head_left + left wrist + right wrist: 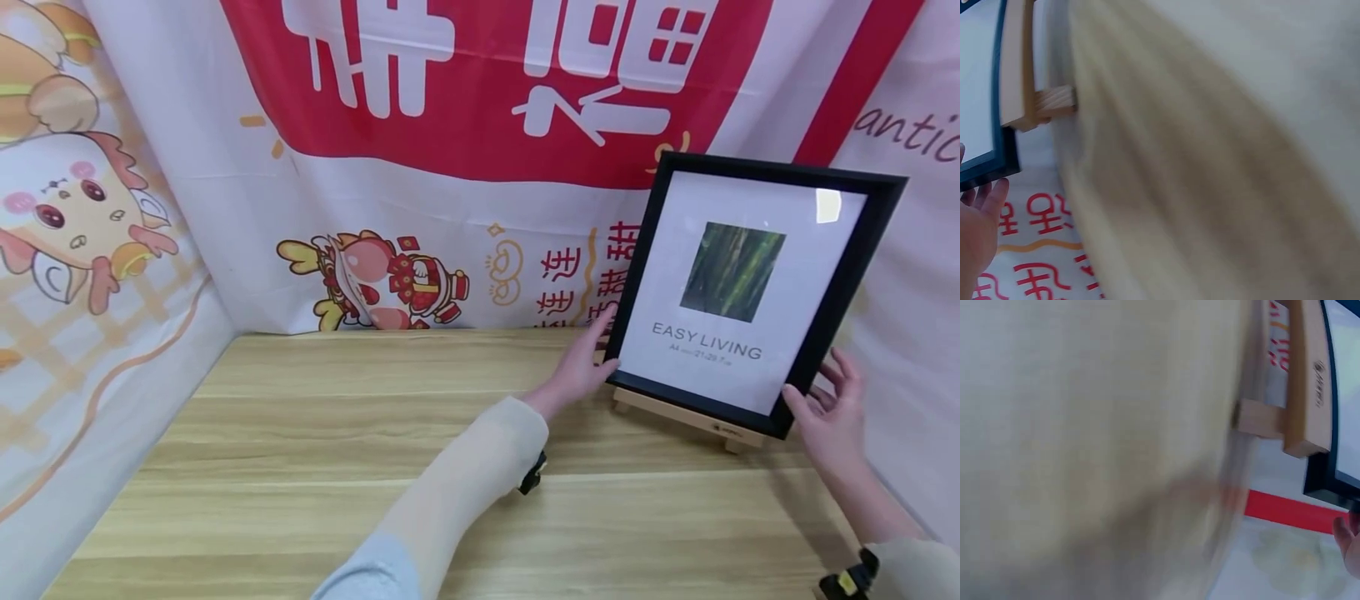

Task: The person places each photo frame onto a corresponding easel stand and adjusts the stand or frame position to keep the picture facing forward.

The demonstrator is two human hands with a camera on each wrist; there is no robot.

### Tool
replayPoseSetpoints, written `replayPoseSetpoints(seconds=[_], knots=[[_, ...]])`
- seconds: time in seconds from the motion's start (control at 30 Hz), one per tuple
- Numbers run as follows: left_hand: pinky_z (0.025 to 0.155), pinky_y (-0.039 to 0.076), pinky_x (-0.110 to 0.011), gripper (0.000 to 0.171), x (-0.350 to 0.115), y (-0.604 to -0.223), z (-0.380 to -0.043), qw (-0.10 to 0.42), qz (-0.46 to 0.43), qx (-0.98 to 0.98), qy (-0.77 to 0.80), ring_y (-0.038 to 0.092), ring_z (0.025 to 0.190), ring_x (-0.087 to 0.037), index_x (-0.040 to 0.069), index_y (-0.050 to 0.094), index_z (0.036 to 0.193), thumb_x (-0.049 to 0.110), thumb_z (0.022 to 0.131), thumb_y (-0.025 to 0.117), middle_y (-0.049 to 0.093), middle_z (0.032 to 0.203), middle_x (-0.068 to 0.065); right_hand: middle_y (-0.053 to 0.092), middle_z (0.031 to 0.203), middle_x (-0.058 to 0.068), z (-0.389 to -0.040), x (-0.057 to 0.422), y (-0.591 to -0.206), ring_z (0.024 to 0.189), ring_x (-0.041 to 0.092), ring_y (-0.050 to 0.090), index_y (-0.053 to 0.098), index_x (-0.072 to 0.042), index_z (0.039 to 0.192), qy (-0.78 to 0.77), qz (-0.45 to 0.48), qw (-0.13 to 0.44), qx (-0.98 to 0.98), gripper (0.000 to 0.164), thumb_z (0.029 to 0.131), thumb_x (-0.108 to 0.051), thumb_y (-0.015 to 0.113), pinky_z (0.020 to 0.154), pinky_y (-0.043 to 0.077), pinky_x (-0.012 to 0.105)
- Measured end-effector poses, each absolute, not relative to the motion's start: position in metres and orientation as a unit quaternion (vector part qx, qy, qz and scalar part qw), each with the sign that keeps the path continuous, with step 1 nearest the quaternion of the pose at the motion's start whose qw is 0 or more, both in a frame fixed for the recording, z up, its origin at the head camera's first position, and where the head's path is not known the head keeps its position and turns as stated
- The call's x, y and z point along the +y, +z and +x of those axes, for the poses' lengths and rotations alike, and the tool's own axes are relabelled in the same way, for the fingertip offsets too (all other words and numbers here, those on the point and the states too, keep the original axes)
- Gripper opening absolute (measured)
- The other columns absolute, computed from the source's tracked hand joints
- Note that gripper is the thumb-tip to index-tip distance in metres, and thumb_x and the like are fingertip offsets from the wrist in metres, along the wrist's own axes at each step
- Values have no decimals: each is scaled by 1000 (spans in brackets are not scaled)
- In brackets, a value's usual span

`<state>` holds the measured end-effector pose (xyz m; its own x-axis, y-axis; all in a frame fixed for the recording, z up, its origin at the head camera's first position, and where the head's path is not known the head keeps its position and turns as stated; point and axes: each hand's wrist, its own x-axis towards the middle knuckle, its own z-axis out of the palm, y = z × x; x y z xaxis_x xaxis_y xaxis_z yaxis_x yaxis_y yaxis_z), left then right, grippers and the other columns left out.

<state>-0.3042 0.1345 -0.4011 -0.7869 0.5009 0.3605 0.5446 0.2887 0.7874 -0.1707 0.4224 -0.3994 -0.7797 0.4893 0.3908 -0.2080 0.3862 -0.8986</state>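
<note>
A black picture frame (847, 275) with a white mat, a small dark green picture and the words "EASY LIVING" leans back, slightly tilted, on a light wooden easel (686, 417). My left hand (576, 367) holds the frame's left side low down, thumb at the front edge. At the lower right corner my right hand (836, 412) grips the other side, its thumb on the front and its fingers curled behind. The left wrist view has the easel's ledge (1017, 69) under the frame's bottom edge. From the right wrist the easel's foot (1261, 419) shows on the tabletop.
The easel stands on a wood-grain table (360, 433), near its back right. Behind hangs a white and red printed cloth (480, 150) with large characters and a cartoon figure. Another printed cloth (97, 208) covers the left side.
</note>
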Motion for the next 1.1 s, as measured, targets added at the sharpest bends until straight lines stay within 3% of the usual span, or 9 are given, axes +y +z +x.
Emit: replayPoseSetpoints(seconds=[0.27,0.47,0.57,0.67,0.83,1.1], knots=[[100,45,-32,105,140,-423,-295,-28,-273,-793,-544,49,125,-21,41,14,154,0,79,76,33,154,1,24,147,28,-148,416,-417,117,8,44,7,-24,156,486,-79,252,-833,87,93,-1,62,83,40,2],[103,41,-31,116,145,-427,-291,-35,-250,-797,-549,44,131,-21,41,9,154,-7,74,78,33,154,-3,16,147,36,-146,412,-432,107,7,49,-3,-25,156,485,-58,220,-844,100,89,1,66,76,46,6],[106,37,-31,117,148,-431,-290,-29,-252,-799,-545,40,133,-20,40,8,155,-8,74,77,32,155,-4,14,145,38,-146,411,-437,97,0,54,-8,-25,155,491,-60,208,-844,105,88,3,67,71,50,9],[105,37,-30,117,150,-433,-289,-20,-251,-803,-540,43,131,-19,40,8,155,-8,74,77,38,151,-7,21,138,38,-146,409,-440,78,-11,52,-8,-23,155,482,-62,215,-847,106,86,5,68,63,53,13],[100,42,-27,117,151,-433,-288,-15,-250,-803,-541,51,121,-16,41,8,154,-9,74,77,49,142,-8,30,129,30,-147,405,-440,70,-9,55,-6,-20,155,463,-60,234,-853,106,84,9,68,59,53,14],[72,54,-26,117,146,-435,-288,-25,-248,-799,-547,58,103,-20,45,4,153,-10,77,74,43,148,-5,31,128,29,-149,400,-440,73,-9,55,-5,-18,155,472,-47,231,-850,104,85,10,67,62,52,12]])
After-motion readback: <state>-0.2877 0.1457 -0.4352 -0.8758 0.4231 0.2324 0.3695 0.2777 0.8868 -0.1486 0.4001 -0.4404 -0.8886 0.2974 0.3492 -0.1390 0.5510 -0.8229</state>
